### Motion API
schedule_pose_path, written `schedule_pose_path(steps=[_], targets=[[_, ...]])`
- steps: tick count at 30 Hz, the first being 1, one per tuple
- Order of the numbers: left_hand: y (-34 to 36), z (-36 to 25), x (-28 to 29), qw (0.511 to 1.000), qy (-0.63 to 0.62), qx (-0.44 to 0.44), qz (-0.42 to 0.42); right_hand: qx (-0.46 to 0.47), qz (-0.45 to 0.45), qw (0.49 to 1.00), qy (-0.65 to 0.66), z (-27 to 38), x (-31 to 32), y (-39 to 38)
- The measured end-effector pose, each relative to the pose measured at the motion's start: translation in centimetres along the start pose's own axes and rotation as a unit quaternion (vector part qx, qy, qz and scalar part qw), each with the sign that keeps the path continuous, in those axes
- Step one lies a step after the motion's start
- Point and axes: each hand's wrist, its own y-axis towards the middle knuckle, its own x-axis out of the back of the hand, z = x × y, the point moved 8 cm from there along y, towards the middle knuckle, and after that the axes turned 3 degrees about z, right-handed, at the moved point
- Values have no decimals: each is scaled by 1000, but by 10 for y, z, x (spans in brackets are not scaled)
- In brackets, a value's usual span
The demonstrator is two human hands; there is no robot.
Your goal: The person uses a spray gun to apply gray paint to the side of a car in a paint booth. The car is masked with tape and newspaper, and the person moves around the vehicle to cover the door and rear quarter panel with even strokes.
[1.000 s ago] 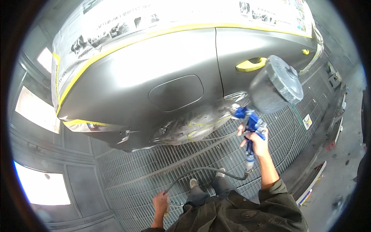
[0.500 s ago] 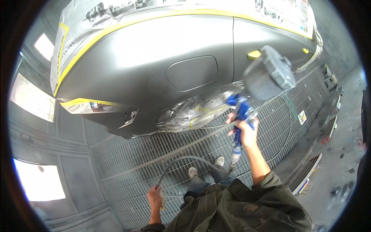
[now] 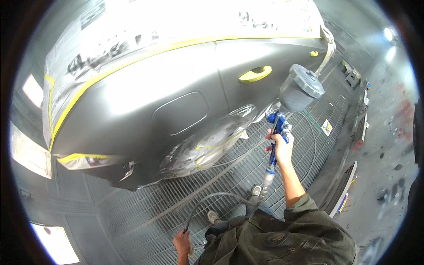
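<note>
My right hand (image 3: 284, 151) has a blue spray gun (image 3: 278, 125) upright beside a grey car side (image 3: 145, 88).
Through the head view I see the right grip closed round the gun's handle, the fingers wrapped to its far side; I cannot tell whether the trigger is pressed. A grey lidded cup (image 3: 301, 89) tops the gun, right of and below the yellow-covered door handle (image 3: 255, 74). From the gun's lower end a dark hose (image 3: 211, 194) arcs to my left hand (image 3: 181, 243), whose grip is curled shut about it near the shoes (image 3: 213, 216). Plastic sheeting (image 3: 212, 145) covers the wheel area, above the grated floor (image 3: 145, 207).
</note>
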Motion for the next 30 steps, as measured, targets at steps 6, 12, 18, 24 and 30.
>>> schedule_pose_path(steps=[6, 12, 18, 24, 30], targets=[[40, -66, -89, 991, 53, -121, 16, 3, 149, 988, 47, 21, 98, 52], [35, -164, -191, 978, 108, -180, -10, -28, 210, 977, 32, 3, 208, 145], [12, -242, -244, 979, 110, -168, -19, -66, 187, 980, 12, -1, 265, 221], [6, -272, -257, 980, 138, -135, -43, -131, 207, 969, -34, 26, 256, 261], [35, -296, -282, 979, 135, -152, -31, -118, 293, 949, -10, 32, 239, 268]])
